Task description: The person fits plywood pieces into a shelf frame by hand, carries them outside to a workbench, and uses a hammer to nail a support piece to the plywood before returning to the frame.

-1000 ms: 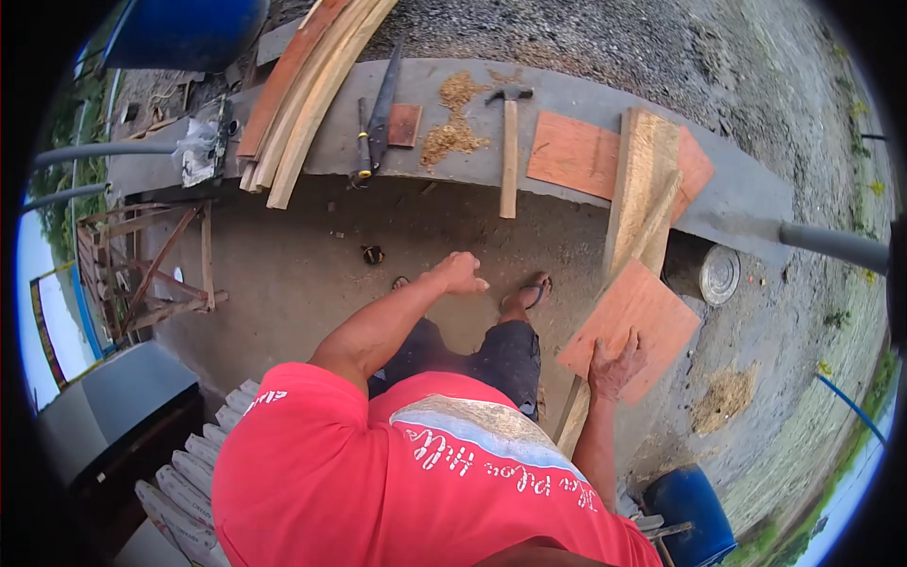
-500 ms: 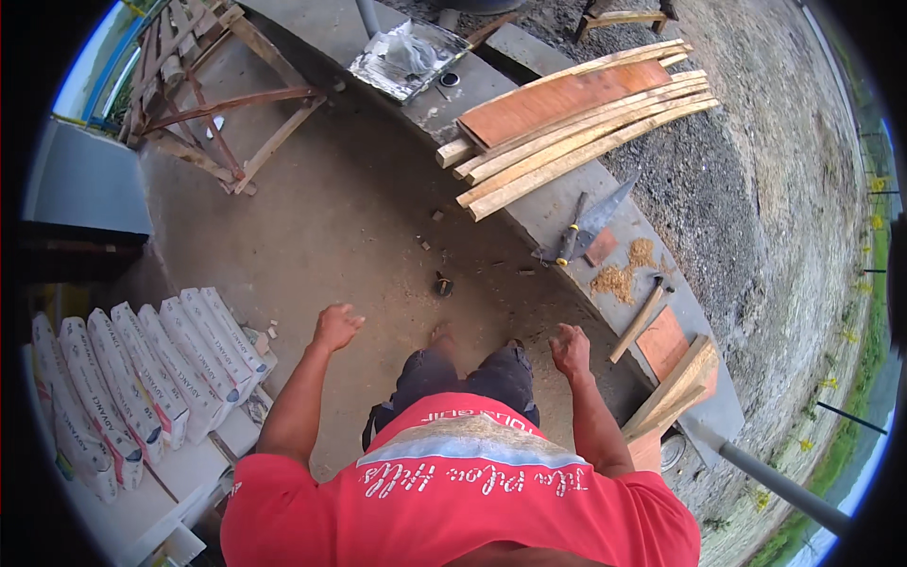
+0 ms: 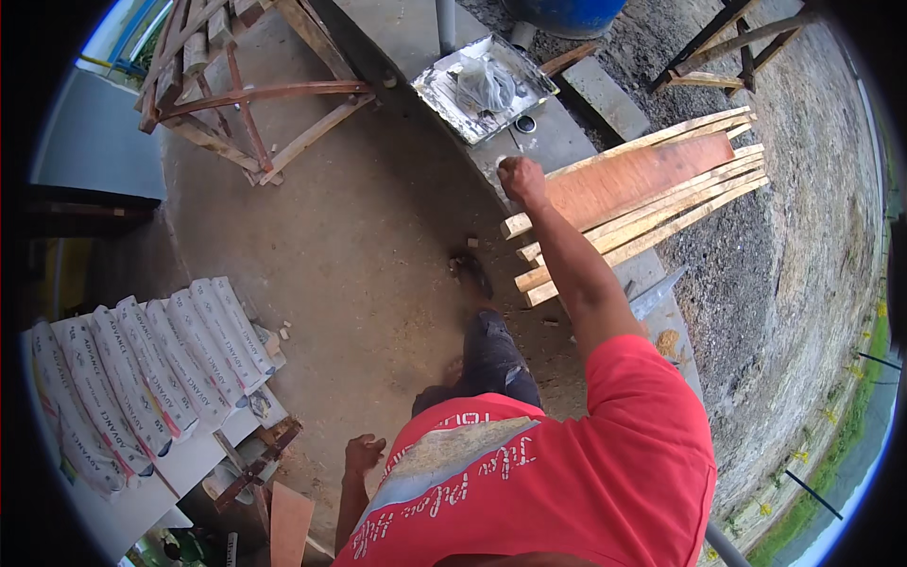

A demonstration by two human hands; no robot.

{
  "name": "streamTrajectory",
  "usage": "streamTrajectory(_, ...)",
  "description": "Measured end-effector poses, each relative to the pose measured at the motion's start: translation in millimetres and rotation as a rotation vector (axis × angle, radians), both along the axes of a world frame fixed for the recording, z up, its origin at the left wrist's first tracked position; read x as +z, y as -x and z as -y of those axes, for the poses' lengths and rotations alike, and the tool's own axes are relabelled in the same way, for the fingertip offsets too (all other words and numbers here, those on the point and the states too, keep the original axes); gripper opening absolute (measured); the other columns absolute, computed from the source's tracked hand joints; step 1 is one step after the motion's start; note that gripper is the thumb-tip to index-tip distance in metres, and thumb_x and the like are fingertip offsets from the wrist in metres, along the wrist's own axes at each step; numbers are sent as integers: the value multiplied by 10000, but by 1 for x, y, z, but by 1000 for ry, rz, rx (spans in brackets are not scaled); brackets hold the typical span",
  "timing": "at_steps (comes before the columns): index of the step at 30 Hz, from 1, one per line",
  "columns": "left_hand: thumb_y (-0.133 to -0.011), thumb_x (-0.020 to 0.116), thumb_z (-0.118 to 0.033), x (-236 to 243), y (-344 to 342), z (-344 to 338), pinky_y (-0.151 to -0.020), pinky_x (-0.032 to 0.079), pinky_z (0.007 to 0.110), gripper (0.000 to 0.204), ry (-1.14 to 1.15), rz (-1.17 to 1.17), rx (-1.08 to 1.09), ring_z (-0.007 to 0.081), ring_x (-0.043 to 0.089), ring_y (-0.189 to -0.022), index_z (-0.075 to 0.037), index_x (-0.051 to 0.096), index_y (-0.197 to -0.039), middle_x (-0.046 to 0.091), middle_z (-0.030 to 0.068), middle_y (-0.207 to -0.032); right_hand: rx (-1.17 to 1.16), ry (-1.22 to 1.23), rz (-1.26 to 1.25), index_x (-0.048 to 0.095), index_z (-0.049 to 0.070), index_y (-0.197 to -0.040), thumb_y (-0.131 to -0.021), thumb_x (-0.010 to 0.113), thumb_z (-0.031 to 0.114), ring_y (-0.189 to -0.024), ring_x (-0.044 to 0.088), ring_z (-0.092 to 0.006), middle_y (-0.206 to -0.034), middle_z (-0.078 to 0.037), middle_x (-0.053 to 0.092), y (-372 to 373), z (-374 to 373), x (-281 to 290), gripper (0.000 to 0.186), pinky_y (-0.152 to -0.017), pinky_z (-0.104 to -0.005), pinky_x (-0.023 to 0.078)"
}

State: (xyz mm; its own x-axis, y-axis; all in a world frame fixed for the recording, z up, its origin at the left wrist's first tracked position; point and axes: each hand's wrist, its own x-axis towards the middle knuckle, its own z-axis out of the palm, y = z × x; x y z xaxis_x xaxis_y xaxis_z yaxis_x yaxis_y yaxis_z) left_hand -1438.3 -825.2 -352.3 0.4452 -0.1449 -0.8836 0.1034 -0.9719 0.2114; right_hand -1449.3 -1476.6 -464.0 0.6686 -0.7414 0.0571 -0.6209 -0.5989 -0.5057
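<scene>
My right hand (image 3: pixel 522 182) reaches forward over the edge of the concrete ledge (image 3: pixel 564 142), its fingers curled. It is beside the near ends of the stacked wooden strips (image 3: pixel 652 231) and a reddish plywood board (image 3: pixel 642 180). Whether anything sits in those fingers is too small to tell. Just beyond lies a small round black-rimmed lid or cup (image 3: pixel 525 124), close to a paint-smeared tray (image 3: pixel 453 104) with a crumpled clear plastic bag (image 3: pixel 486 85) on it. Low by my side, my left hand (image 3: pixel 364 455) hangs with loosely bent, parted fingers, holding nothing visible.
Several white paper sacks (image 3: pixel 161 378) stand in a row at left. A wooden trestle (image 3: pixel 255 99) is far left, and a blue drum (image 3: pixel 567 14) far ahead. Wood offcuts (image 3: pixel 472 243) dot the concrete floor; gravel (image 3: pixel 718 274) lies beyond the ledge. A trowel (image 3: pixel 657 295) rests on the ledge.
I have stepped forward and turned. My right hand has gone from beside my legs out to the ledge near the tray; my left hand has dropped back to my side.
</scene>
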Motion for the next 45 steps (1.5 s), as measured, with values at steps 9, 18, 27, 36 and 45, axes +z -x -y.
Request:
streamTrajectory(9,-838,698,-194,-1,-24,128,-578,559,302,502,-11,-96,524,204,714,-710,107,583,-1223,713,187,-869,-42,23,-537,737,115,-984,-806,583,212,-1179,510,-315,-1121,-82,683,-148,120,-87,255,-1014,-505,316)
streamTrajectory(18,-881,675,-201,-19,-49,182,-598,568,303,475,38,-114,550,214,719,-742,98,574,-1235,709,194,-931,34,-6,-683,725,110,-994,-817,569,182,-1119,601,-300,-1071,-130,704,-170,150,-101,246,-1052,-509,281)
streamTrajectory(27,-873,685,-219,-45,-59,147,-590,563,305,466,-19,-128,536,213,718,-727,89,596,-1212,712,185,-936,199,-167,-731,699,48,-1031,-795,591,218,-1144,612,-355,-1146,-186,676,-170,148,-92,310,-1028,-663,310)
streamTrajectory(36,-879,676,-197,-104,-133,130,-565,543,291,387,138,-240,183,189,692,-669,74,636,-1152,704,133,-861,306,-198,-648,692,51,-679,-750,636,255,-639,660,-302,-622,-129,650,-42,168,-31,223,-596,-424,495)
streamTrajectory(45,-906,647,-169,-101,-277,135,-477,473,248,205,153,-178,-267,118,609,-578,20,661,-982,629,34,-749,-608,-1106,726,608,59,-814,-880,611,165,-644,557,-91,-743,-18,626,170,-167,48,125,-574,-239,445)
